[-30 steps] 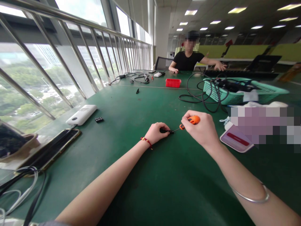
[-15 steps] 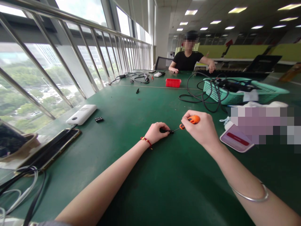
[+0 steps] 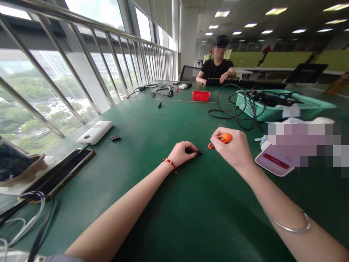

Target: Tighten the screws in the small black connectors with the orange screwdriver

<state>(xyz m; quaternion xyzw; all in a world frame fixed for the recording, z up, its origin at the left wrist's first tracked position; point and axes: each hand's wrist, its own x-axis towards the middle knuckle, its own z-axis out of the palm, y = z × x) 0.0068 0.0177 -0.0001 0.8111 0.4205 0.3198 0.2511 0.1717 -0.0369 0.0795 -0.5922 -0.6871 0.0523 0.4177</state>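
My left hand (image 3: 183,154) pinches a small black part (image 3: 198,152) against the green table (image 3: 152,189); the fingers cover much of it, so its exact kind is unclear. From the other side my right hand (image 3: 233,147) is closed around the orange-and-black handle of a screwdriver (image 3: 225,138). Its thin shaft slants down to the left, and the tip meets the black part or lies right beside it. To the left, a small black block (image 3: 115,138) rests apart from both hands. Farther back lies another small black piece (image 3: 159,105).
A white power bank (image 3: 95,132) and a phone (image 3: 68,171) lie at left, near cables. At right are a teal basket (image 3: 308,109) with black cables and a pinkish pouch (image 3: 274,160). A red tray (image 3: 201,96) stands farther back. Opposite sits a person (image 3: 218,69).
My hands, the screwdriver and the black part look nearly unmoved. Across the table, the person's hand has come inward, and the long black object beside it has shifted left.
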